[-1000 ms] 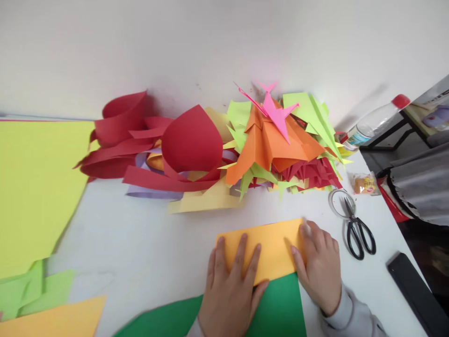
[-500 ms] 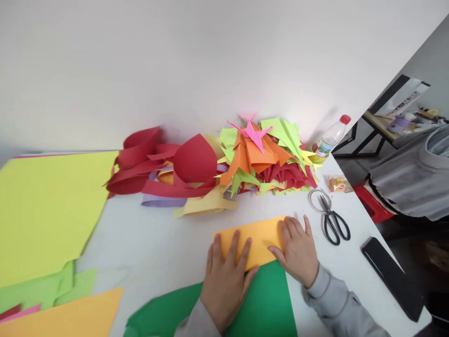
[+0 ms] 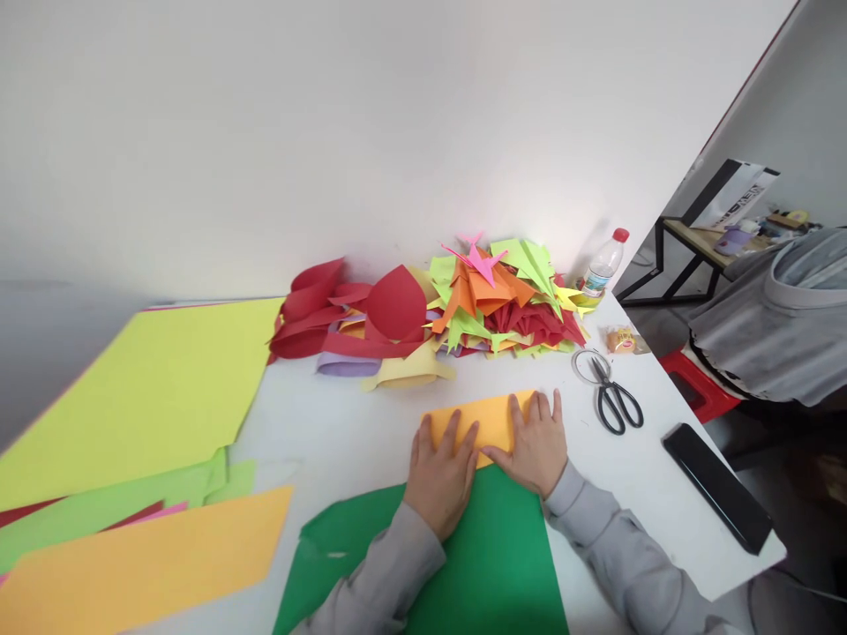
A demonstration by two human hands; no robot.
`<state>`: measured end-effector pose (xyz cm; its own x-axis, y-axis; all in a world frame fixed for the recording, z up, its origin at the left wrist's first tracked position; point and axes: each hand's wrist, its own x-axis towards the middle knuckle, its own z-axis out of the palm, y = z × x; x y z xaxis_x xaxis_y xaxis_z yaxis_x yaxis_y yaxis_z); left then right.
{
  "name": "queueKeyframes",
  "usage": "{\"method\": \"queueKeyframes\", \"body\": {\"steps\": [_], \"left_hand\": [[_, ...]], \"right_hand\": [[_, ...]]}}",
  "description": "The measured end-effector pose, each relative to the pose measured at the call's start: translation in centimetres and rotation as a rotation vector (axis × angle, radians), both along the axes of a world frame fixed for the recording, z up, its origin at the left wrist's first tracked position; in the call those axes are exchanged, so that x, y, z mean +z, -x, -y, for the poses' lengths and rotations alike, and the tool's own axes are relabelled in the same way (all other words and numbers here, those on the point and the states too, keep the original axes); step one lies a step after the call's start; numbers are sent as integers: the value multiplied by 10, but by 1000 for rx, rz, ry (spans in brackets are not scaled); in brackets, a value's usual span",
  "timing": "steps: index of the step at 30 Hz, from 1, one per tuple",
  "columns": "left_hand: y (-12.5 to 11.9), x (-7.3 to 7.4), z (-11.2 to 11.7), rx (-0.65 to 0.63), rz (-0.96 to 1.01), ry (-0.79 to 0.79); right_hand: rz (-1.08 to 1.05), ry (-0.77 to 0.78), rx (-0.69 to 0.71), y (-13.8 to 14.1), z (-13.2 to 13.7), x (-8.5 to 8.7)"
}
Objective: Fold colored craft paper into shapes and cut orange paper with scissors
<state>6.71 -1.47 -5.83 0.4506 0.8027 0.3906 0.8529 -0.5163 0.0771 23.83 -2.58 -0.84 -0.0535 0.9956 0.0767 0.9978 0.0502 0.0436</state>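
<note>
A folded orange-yellow paper [image 3: 488, 422] lies flat at the top of a large green sheet [image 3: 490, 556]. Its left part is pressed down by my left hand [image 3: 440, 481], fingers spread and lying flat. On the right part rests my right hand [image 3: 537, 445], with the thumb stretched toward the left hand and the fingers extended over the paper's upper edge. Neither hand grips anything. Beyond the right hand lie black-handled scissors [image 3: 615, 401], across a clear ring [image 3: 586, 366], perhaps a tape roll.
Along the wall sit red paper loops [image 3: 397, 304] and a pile of folded paper shapes [image 3: 496, 300]. A bottle [image 3: 603, 266], a wrapped snack [image 3: 622, 340] and a black case [image 3: 718, 485] are at right. Yellow sheets [image 3: 165, 379] and an orange sheet [image 3: 152, 564] lie left.
My right hand has slid left along the paper, closer to my left hand. The left hand stays on the paper's left part. The camera view has shifted.
</note>
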Motion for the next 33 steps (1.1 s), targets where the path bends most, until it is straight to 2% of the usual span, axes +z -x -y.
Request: {"method": "queueKeyframes", "body": {"steps": [9, 33], "left_hand": [[-1, -5, 0, 15, -16, 15], [0, -3, 0, -2, 23, 51]], "right_hand": [[-19, -27, -52, 2, 7, -14], [-65, -45, -61, -6, 9, -27]]}}
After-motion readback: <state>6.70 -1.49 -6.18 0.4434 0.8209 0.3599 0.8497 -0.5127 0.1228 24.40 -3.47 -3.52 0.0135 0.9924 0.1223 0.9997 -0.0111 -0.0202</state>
